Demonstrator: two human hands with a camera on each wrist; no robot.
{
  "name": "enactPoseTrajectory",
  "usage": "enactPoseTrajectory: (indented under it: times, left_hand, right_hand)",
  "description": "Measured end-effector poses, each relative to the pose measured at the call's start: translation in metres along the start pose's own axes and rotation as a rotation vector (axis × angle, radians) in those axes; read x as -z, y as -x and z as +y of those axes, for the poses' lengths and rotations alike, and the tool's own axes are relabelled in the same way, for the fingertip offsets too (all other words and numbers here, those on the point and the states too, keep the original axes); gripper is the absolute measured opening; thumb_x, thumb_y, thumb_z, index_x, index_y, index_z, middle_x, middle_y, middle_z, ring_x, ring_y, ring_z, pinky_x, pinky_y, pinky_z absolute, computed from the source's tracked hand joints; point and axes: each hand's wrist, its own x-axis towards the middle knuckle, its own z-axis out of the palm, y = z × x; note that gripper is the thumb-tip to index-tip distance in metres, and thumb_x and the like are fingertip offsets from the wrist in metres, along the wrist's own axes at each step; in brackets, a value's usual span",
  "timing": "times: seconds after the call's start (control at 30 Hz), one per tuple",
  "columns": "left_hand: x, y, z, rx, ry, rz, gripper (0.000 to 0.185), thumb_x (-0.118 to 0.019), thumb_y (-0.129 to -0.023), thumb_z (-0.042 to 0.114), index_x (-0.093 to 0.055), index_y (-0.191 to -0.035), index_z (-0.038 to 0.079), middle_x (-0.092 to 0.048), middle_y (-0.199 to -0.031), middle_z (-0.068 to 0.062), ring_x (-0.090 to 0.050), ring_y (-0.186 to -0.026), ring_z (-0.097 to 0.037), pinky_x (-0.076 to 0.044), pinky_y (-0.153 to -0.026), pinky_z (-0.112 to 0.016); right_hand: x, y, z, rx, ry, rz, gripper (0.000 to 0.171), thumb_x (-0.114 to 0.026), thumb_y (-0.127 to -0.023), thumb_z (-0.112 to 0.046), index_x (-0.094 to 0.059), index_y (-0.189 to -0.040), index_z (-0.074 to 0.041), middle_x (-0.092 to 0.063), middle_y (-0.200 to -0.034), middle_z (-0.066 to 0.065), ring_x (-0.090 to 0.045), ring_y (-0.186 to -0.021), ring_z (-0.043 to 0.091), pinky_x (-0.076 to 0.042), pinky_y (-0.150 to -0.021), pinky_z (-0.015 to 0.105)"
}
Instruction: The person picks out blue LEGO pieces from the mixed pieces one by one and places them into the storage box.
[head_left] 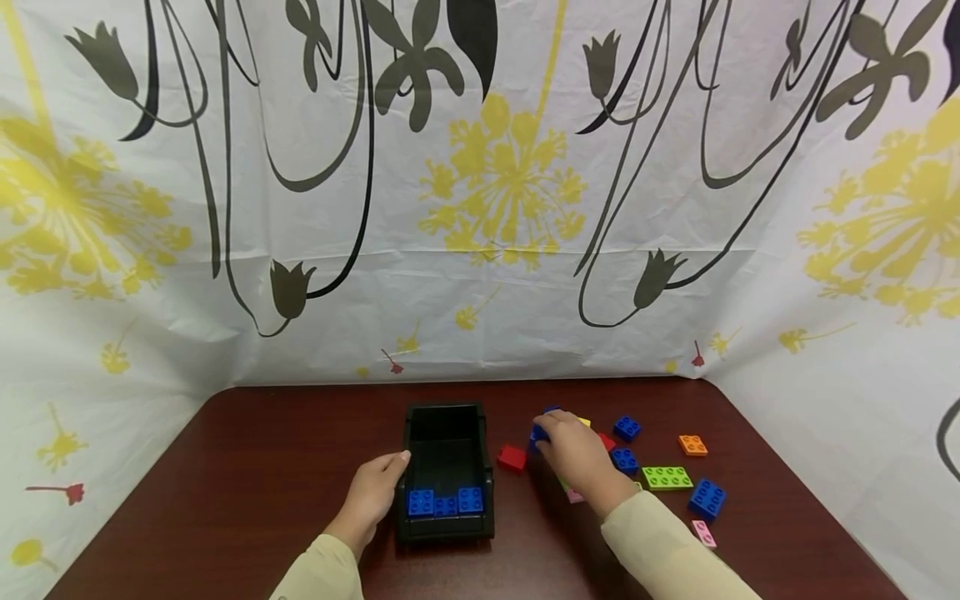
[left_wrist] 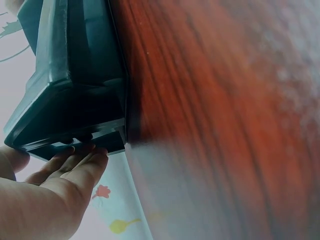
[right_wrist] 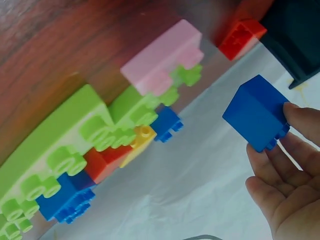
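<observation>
My left hand (head_left: 371,492) grips the left rim of a black bin (head_left: 442,537), with the thumb on top and fingers against the outer side. Three blue bricks (head_left: 446,506) sit side by side at the bin's near end. Off to the bin's right, my right hand (head_left: 577,454) pinches a blue toy brick (right_wrist: 257,115) between thumb and fingers; the right wrist view shows its studs turned toward the fingers. A red brick (head_left: 512,457) lies on the table between bin and right hand.
Around and beyond my right hand several loose bricks are scattered: a long green one (head_left: 667,477), blue ones (head_left: 707,498), an orange one (head_left: 693,445) and pink ones (head_left: 703,533). A printed white curtain (head_left: 495,333) hangs along the back edge of the dark wooden table (head_left: 300,433).
</observation>
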Motion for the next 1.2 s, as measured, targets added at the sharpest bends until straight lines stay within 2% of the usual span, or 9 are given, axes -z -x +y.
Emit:
enactPoseTrajectory:
  times: [0.43,0.8,1.2]
  left_hand:
    - [0.001,-0.003,-0.002,0.001,0.001,-0.012,0.061,-0.042,-0.103,0.042,-0.046,-0.138,-0.007,-0.044,-0.141,-0.029,-0.039,-0.13,-0.048,-0.039,-0.101,-0.06]
    - [0.0,-0.001,0.001,0.009,-0.001,-0.012,0.062,-0.042,-0.102,0.043,-0.046,-0.139,-0.007,-0.044,-0.142,-0.029,-0.039,-0.13,-0.049,-0.039,-0.101,-0.061]
    - [0.002,0.0,0.002,0.006,0.005,-0.012,0.059,-0.042,-0.103,0.04,-0.046,-0.139,-0.007,-0.044,-0.142,-0.029,-0.039,-0.13,-0.048,-0.038,-0.102,-0.061]
  right_hand:
    - [0.017,0.008,-0.016,0.031,-0.004,0.108,0.037,-0.075,-0.084,-0.012,-0.066,-0.119,-0.003,-0.063,-0.118,0.013,-0.06,-0.111,0.029,-0.054,-0.087,0.045]
    - [0.027,0.015,-0.044,0.086,-0.059,0.192,0.037,-0.076,-0.083,-0.013,-0.067,-0.118,-0.004,-0.064,-0.118,0.011,-0.061,-0.109,0.026,-0.055,-0.085,0.039]
    - [0.026,0.013,-0.072,0.217,-0.105,0.268,0.036,-0.077,-0.082,-0.011,-0.068,-0.116,-0.006,-0.065,-0.115,0.008,-0.061,-0.104,0.022,-0.056,-0.083,0.035]
